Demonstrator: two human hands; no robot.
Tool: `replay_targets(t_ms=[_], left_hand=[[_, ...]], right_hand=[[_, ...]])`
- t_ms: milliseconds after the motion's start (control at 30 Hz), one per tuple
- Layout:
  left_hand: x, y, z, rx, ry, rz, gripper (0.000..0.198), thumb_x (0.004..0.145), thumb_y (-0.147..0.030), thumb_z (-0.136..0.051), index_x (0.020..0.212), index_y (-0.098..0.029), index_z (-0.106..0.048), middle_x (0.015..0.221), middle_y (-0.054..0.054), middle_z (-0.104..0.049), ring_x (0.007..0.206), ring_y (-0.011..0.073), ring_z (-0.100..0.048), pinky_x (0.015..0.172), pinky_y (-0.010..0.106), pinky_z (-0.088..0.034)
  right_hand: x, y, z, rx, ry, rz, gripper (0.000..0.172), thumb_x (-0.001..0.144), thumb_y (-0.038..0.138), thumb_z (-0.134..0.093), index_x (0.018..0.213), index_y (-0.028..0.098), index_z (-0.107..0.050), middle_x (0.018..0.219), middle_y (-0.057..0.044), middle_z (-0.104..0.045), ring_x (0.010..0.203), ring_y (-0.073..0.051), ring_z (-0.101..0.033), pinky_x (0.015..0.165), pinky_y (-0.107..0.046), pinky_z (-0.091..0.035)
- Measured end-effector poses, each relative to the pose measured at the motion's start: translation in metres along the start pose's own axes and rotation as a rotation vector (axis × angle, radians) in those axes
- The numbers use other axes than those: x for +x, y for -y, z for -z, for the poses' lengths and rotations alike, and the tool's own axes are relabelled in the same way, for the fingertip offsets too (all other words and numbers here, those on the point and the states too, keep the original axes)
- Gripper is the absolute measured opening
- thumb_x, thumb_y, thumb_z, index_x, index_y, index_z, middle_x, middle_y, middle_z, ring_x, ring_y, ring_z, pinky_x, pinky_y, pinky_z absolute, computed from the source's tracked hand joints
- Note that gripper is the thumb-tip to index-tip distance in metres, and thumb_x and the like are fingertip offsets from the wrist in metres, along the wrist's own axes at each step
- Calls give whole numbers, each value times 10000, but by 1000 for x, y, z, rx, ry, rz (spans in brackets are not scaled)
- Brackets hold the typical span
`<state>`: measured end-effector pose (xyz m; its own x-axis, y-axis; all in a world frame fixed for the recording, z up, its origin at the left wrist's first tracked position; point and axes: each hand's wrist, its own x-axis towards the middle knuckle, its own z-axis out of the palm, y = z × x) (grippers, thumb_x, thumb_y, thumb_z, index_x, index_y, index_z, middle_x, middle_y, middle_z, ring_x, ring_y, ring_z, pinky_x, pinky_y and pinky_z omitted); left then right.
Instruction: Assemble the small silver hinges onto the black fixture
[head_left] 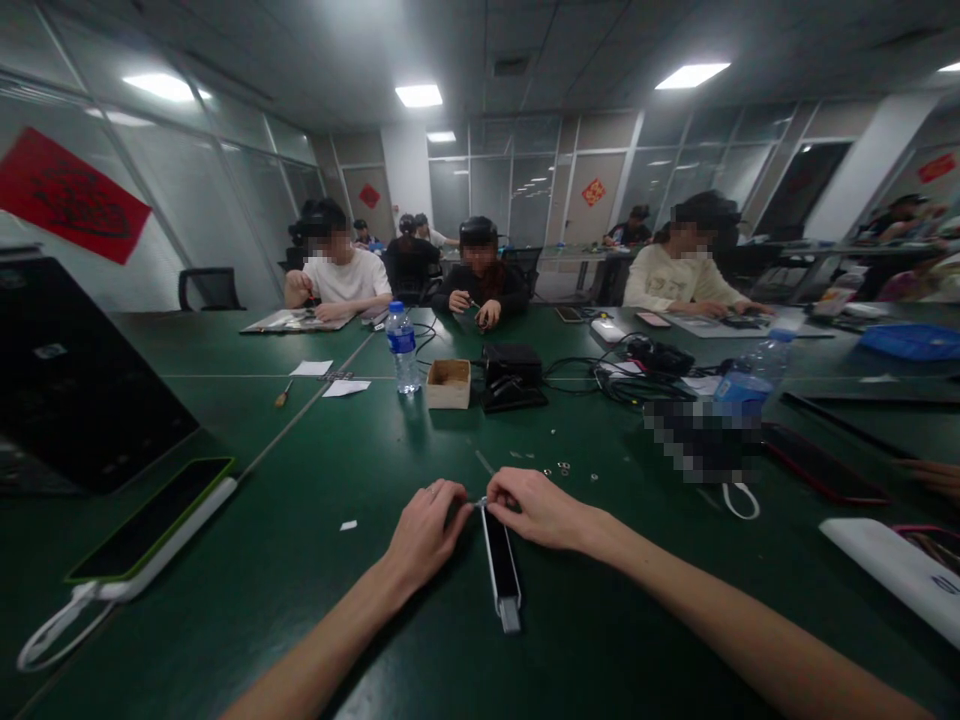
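A slim bar-shaped device (501, 555) with a black face and white edges lies on the green table, its long side pointing away from me. A grey tab (509, 615) sticks out of its near end. At the far end, my left hand (430, 527) and my right hand (536, 508) meet with closed fingertips. Between them shows a small silvery piece (480, 503), too small to name, pinched from both sides. Several tiny metal rings (564, 466) are scattered beyond my right hand. A small white scrap (349, 525) lies left of my left hand.
Ahead stand a water bottle (402, 350), a small cardboard box (448, 385) and a black case (511, 372). Phones, black cables (630, 375) and another bottle (757, 365) lie right. A phone (157, 515) and laptop (82, 370) are left. Several people sit opposite.
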<state>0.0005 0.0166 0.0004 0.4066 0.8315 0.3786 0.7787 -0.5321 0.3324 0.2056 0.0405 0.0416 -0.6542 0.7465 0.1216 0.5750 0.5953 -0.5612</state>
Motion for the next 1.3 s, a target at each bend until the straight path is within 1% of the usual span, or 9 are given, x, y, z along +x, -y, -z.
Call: replay_targets(t_ms=[133,267,367,500,633,800,933,1100,1300], left_hand=[[-2,-3,-1,-77,-32,-122,136,927,-253,-425,959,-193,-543,904,40,-607,786,164,-567,711,281,-461],[-3,-3,-2,-85,-18,-151,158,933,-255,-411,945,-190,-556,886,44,-614,787,161,-562,718,279,-453],[-2,-3,0,-37,-16,-111,164,924,-248,-409,903,-188,-560,858,43,-614,752,162,-553,700,284,-447],[0,-1,3,22,-2,8,150,904,-235,-415,869,-186,-552,845,35,-605,725,162,-554,689,286,-443],[0,0,2,25,44,74,139,895,-250,-434,874,-195,-560,853,27,-608,705,160,-564,672,275,-444],[0,-1,1,21,92,82,135,888,-245,-451,884,-192,-575,856,31,-621,704,166,-570,667,273,-445],[1,-2,2,22,116,91,127,876,-237,-460,888,-199,-581,852,27,-631,707,163,-571,665,273,-443],[1,-2,3,14,96,146,143,881,-259,-445,872,-194,-573,823,28,-633,689,165,-572,637,272,-444],[2,-1,3,-22,91,174,134,876,-256,-455,855,-194,-572,790,22,-640,674,166,-585,610,266,-448]], right_hand=[[-3,8,-1,29,14,24,100,887,212,-515,914,146,-586,888,-32,-582,736,-121,-534,659,-240,-459],[-4,11,-1,12,7,65,112,907,217,-490,926,148,-576,916,-39,-576,782,-128,-541,705,-250,-462],[-3,7,1,-65,4,70,125,913,232,-481,934,152,-575,928,-48,-580,817,-145,-540,733,-269,-458],[-1,-5,10,-203,19,-26,152,908,249,-472,948,156,-585,950,-61,-582,861,-171,-540,757,-299,-453],[-2,-17,19,-272,143,-114,196,897,283,-470,976,158,-599,976,-76,-584,889,-193,-548,747,-304,-452],[-5,-20,23,-256,246,-121,240,906,279,-437,1000,148,-616,989,-87,-593,910,-209,-562,766,-322,-452],[-5,-17,24,-230,258,-125,228,899,267,-452,998,150,-621,992,-87,-596,908,-209,-568,762,-319,-454],[-5,-20,22,-216,241,-76,216,893,274,-460,985,161,-619,968,-70,-593,900,-195,-565,768,-310,-448],[-4,-19,21,-192,238,-109,195,890,273,-473,966,164,-615,967,-62,-585,889,-189,-560,758,-306,-447]])
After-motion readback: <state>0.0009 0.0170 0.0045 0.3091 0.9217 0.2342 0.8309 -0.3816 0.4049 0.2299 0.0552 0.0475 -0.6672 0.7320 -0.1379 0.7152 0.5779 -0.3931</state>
